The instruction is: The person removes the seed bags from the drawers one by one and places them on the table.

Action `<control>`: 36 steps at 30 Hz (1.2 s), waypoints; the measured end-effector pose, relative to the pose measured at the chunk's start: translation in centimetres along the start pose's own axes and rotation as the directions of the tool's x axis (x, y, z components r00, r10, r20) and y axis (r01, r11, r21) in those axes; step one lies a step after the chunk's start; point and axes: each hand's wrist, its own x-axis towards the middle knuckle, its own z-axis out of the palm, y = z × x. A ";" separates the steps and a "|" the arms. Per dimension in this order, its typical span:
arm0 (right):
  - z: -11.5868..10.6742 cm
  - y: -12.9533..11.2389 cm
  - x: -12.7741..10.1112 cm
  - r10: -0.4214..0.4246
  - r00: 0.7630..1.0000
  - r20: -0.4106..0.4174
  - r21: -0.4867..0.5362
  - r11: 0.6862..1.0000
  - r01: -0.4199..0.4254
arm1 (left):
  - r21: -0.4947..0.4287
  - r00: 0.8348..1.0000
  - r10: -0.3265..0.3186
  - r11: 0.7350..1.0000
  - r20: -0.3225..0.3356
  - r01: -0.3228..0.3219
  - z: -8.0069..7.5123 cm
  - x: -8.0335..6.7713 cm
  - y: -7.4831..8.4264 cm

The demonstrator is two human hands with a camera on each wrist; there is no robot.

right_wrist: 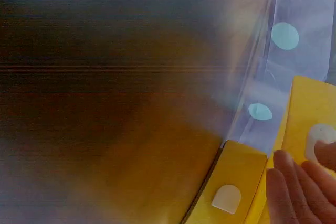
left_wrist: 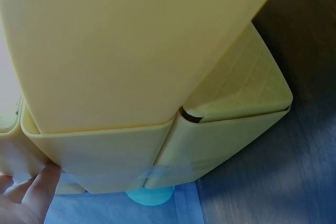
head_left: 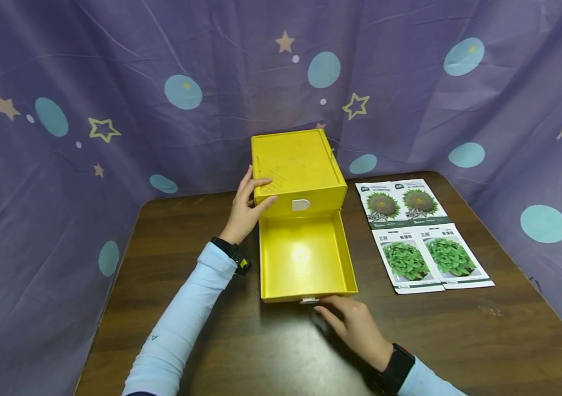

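Observation:
A yellow two-drawer storage box stands at the back middle of the table. Its lower drawer is pulled forward, with nothing inside. The upper drawer is closed in the head view, its white pull tab facing front. My left hand rests on the box's left front corner, one finger over the top and the thumb along the front. Fingertips touch the box side in the left wrist view. My right hand is at the lower drawer's front, fingertips right beside its white tab; one digit overlaps that tab in the right wrist view.
Several seed packets lie in two rows on the right of the brown wooden table. The upper ones picture sunflower heads, the lower ones green leafy plants. A purple curtain with stars and blue spots hangs behind and beside the table.

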 end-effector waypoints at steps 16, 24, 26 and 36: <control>-1.1 1.3 4.8 -0.028 1.000 -0.006 0.067 0.997 0.028 | -0.001 1.000 0.000 1.000 0.002 0.000 -0.5 -0.2 1.5; -0.9 3.5 9.1 0.118 0.991 0.058 0.089 0.988 -0.123 | 0.045 1.000 -0.012 0.999 0.023 0.011 -0.5 -0.7 3.0; -0.8 3.9 10.0 0.158 0.984 0.077 0.089 0.982 -0.165 | 0.059 0.999 -0.026 0.998 0.039 0.024 -0.6 -0.7 2.8; 0.5 6.1 13.7 0.255 0.962 0.100 0.063 0.963 -0.262 | 0.193 0.990 -0.045 0.981 0.135 0.018 -0.8 0.0 -0.8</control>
